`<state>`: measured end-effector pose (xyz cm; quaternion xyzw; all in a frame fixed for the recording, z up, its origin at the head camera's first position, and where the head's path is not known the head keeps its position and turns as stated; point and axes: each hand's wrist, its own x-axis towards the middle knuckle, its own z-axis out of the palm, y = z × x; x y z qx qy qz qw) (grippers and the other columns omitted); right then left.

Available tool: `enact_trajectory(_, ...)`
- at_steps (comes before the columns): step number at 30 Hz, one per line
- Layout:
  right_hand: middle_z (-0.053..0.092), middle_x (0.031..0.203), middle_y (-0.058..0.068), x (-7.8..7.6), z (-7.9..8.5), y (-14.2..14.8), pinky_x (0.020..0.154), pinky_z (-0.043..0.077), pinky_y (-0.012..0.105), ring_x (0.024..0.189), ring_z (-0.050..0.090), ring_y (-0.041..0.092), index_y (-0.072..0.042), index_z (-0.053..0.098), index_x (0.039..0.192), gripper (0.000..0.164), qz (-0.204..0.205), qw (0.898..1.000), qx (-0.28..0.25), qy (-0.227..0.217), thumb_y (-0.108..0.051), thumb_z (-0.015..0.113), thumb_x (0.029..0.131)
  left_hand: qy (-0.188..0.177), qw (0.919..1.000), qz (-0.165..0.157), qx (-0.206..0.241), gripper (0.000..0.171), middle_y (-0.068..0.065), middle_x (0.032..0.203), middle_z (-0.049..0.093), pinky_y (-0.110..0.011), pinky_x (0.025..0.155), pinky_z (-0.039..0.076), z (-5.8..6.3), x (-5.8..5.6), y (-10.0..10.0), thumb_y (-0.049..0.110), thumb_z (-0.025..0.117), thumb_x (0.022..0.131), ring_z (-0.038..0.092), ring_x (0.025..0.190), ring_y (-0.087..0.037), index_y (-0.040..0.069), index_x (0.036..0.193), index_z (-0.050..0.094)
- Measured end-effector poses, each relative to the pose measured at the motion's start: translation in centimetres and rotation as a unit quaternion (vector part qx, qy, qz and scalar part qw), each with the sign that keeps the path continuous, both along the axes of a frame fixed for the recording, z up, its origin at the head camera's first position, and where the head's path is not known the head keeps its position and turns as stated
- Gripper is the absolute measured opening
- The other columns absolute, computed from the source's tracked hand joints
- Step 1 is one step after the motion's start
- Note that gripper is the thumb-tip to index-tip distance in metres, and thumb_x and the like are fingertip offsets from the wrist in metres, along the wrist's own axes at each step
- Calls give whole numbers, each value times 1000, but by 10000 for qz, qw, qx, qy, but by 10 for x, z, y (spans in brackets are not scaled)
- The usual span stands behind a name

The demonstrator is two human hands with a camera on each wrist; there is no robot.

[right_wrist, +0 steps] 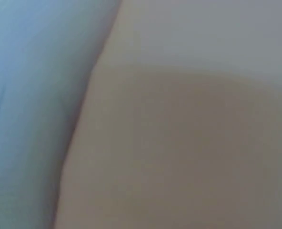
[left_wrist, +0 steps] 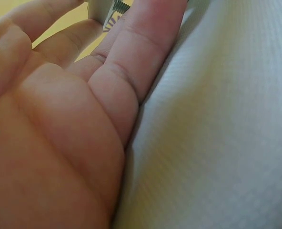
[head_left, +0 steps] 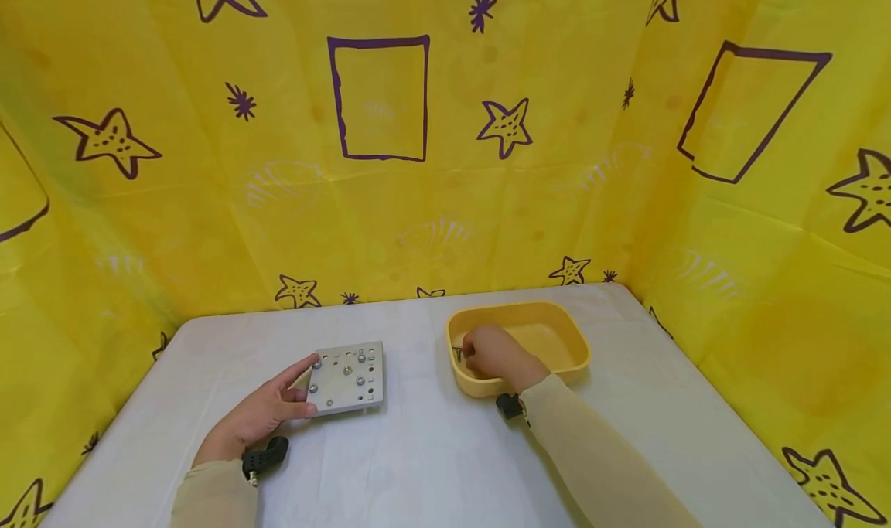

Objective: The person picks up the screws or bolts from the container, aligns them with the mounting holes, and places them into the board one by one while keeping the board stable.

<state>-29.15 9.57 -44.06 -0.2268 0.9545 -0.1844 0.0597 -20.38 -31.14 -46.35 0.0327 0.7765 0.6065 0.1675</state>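
Observation:
My left hand (head_left: 271,408) grips a flat, light-grey plate (head_left: 339,395) by its left edge, thumb at the near corner and index finger at the far one. Several bolts (head_left: 360,381) and small holes dot the plate's top. In the left wrist view, a threaded bolt end (left_wrist: 120,6) sticks out beneath the plate's corner (left_wrist: 99,10). Inside a yellow bin (head_left: 557,366), my right hand (head_left: 497,352) has curled fingers and pinches a small metal bolt (head_left: 457,353) by the left wall. The right wrist view is blurred and shows no fingers.
A white-covered table (head_left: 418,458) carries the plate on the left and the bin to its right. Yellow curtains (head_left: 445,203) with starfish drawings stand behind the table and at both sides. Dark wrist cameras (head_left: 266,456) are strapped at both cuffs.

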Motion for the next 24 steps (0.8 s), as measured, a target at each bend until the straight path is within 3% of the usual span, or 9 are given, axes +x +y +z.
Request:
enact_trajectory(4,63,81,-7,2,3,2,75,47,33,76,55,15,-14,73,89,7,101,9996,-95,259,-7,70,87,7,10000,-52,-20,99,-26,151,32,-31,87,48,1,0,0,12,82,82,59,108,-30,21,161,22)
enact_trajectory(7,67,90,-2,6,10,5,79,49,35,82,59,16,-9,73,100,12,-39,9987,-413,303,-5,68,89,-6,10000,-42,-35,100,-26,152,32,-32,88,47,1,-1,-1,13,82,81,59,108,-30,21,160,23)
enact_trajectory(10,68,102,4,9,19,8,82,50,37,89,62,18,-4,71,112,21,-433,9939,-1007,123,-5,68,91,-4,10000,-6,-35,100,-25,152,33,-32,88,47,1,-1,-1,13,83,80,60,107,-30,22,160,24)
enact_trajectory(13,67,111,5,8,22,11,81,51,36,95,63,19,-5,69,119,28,-895,9809,-1717,-177,-5,68,91,11,10000,25,-58,100,-24,151,34,-33,87,47,1,-2,-1,13,84,80,60,106,-30,23,160,25)
enact_trajectory(16,66,115,7,4,22,15,80,52,35,97,64,20,-6,68,121,31,-1283,9596,-2457,-480,-5,70,90,11,10000,-13,-7,100,-25,150,35,-32,87,48,0,-2,-2,12,83,80,60,107,-30,23,160,24)
enact_trajectory(20,66,119,12,1,20,20,86,51,38,99,63,23,-4,67,124,35,-1595,9210,-3419,-968,-3,71,89,0,10000,-25,43,100,-25,150,35,-32,87,48,0,-2,-3,12,83,81,60,108,-31,23,160,24)
enact_trajectory(22,65,120,16,1,19,21,90,49,40,100,63,25,-1,65,125,36,-1679,8922,-3994,-1277,0,70,89,-6,10000,-4,24,100,-25,150,35,-32,87,48,0,-3,-2,13,83,80,60,107,-30,23,160,24)
enact_trajectory(24,63,121,18,0,19,21,91,49,40,101,63,27,1,63,125,37,-1770,8564,-4598,-1547,5,68,89,-11,10000,1,19,100,-25,150,35,-32,87,48,-1,-3,-2,13,83,80,60,107,-30,23,160,25)
